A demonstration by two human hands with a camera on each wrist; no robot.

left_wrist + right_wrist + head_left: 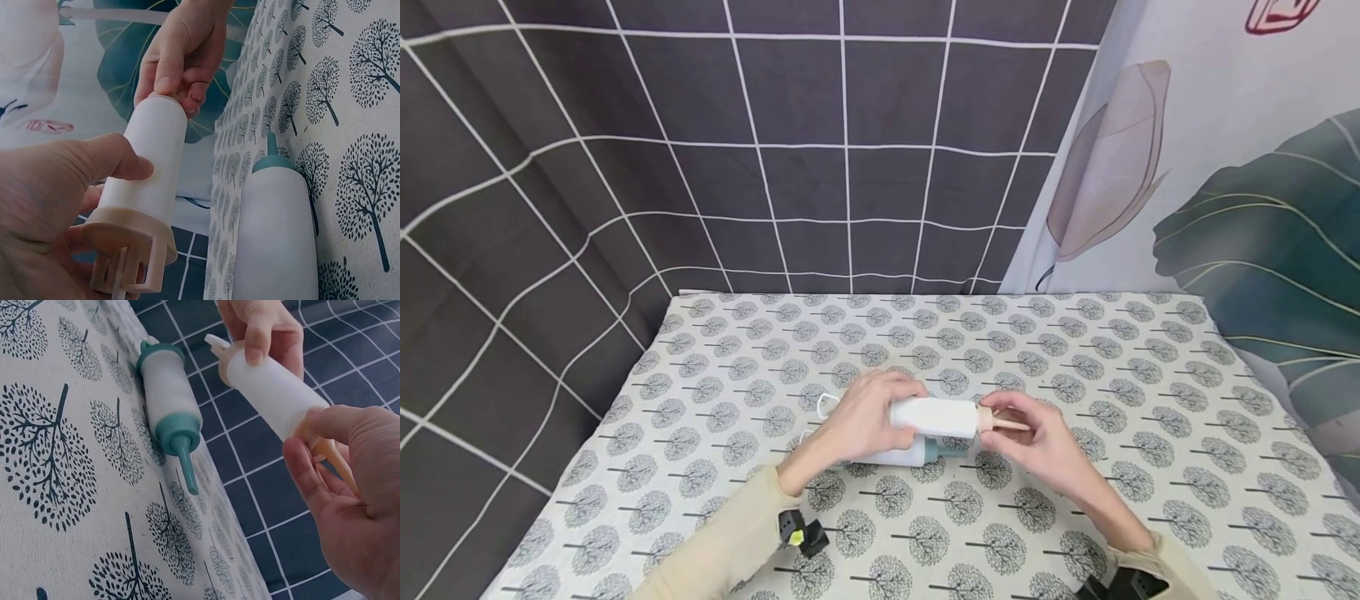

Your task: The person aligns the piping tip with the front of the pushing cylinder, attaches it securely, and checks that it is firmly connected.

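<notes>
A white piping syringe (pixel 942 417) with beige ends is held above the table, lying nearly level. My left hand (pixel 871 415) grips its barrel close to the beige plunger end (pixel 130 226), thumb across the white wall. At the other end, my right hand (pixel 1037 440) pinches the beige collar between thumb and fingers. The beige nozzle (pixel 337 464) points out past those fingers into the palm side. Below and nearer to me, a second white piping syringe (pixel 170 394) with green ends rests on the cloth, untouched. Its green nozzle (pixel 951 452) points right; the left hand partly covers its rear in the head view.
A white cloth (pixel 985 542) printed with grey trees covers the table. Behind it hangs a dark curtain (pixel 790 100) with white grid lines. To the right is a pale curtain (pixel 1217 75) with large leaves.
</notes>
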